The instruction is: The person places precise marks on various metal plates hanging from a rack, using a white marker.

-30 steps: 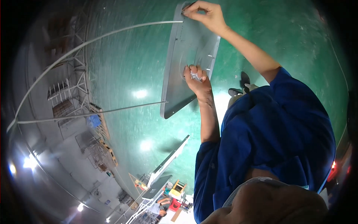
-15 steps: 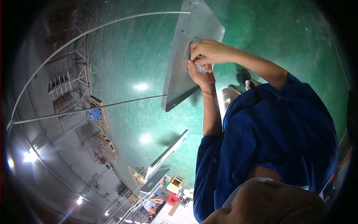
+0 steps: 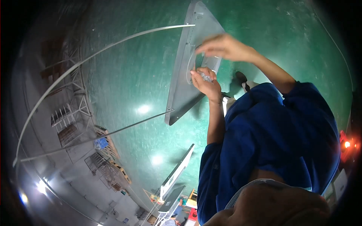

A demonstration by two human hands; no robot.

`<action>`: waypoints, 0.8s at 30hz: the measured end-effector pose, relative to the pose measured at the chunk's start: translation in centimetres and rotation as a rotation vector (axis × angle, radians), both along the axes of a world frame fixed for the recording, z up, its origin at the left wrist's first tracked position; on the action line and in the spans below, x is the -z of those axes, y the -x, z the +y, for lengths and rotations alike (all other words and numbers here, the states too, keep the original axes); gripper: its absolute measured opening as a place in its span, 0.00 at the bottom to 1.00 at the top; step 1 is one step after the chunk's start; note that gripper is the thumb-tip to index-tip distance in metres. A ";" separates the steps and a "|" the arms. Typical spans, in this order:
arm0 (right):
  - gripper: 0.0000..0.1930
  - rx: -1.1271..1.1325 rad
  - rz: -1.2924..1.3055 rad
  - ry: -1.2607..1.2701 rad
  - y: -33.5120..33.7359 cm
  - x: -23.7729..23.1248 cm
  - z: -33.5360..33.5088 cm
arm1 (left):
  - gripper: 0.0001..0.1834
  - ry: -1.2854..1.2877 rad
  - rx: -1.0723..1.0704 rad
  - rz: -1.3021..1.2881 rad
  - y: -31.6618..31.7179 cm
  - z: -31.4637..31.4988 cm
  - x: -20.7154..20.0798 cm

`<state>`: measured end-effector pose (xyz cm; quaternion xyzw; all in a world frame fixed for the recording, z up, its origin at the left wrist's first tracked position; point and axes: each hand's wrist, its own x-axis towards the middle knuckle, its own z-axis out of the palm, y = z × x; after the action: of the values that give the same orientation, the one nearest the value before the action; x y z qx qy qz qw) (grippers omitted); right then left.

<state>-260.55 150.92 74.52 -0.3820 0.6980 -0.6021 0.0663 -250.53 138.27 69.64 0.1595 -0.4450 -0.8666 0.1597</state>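
A grey flat panel (image 3: 179,101) with turned edges hangs tilted in front of me, attached to two pale rods or lines. A thin whitish curved line (image 3: 189,67) shows on it near an opening. Close to that opening my left hand (image 3: 206,83) is closed around a clear, crinkled plastic bag (image 3: 206,77); its contents are too small to make out. Above and apart from it, my right hand (image 3: 226,48) is blurred by motion over the panel, its fingers pointing left. Whether the right fingers hold anything cannot be seen.
The upper pale rod (image 3: 109,43) arcs far left, and the lower rod (image 3: 124,130) runs beneath it. Another hanging panel (image 3: 177,171) is lower down, near a work area. A blue item (image 3: 101,143) and racks stand along the left. The floor (image 3: 132,75) is green.
My right hand has moved up and away from my left hand, which still holds the plastic bag. The panel and surroundings sit lower in view, and a red light has appeared at the right.
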 end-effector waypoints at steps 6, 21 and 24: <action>0.05 0.569 -0.231 0.695 2.5 3.0 1.6 | 0.23 -0.022 0.026 -0.072 0.0 1.2 -0.5; 0.06 0.595 -0.329 0.831 1.3 5.0 1.2 | 0.24 -0.056 0.057 -0.117 -0.8 0.3 0.4; 0.06 0.593 -0.314 0.842 1.5 5.3 0.9 | 0.27 -0.023 0.094 -0.141 -0.7 0.0 0.2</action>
<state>-262.08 151.81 69.18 -0.0673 0.4559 -0.8726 -0.1618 -249.84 138.29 69.40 0.2009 -0.4521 -0.8649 0.0851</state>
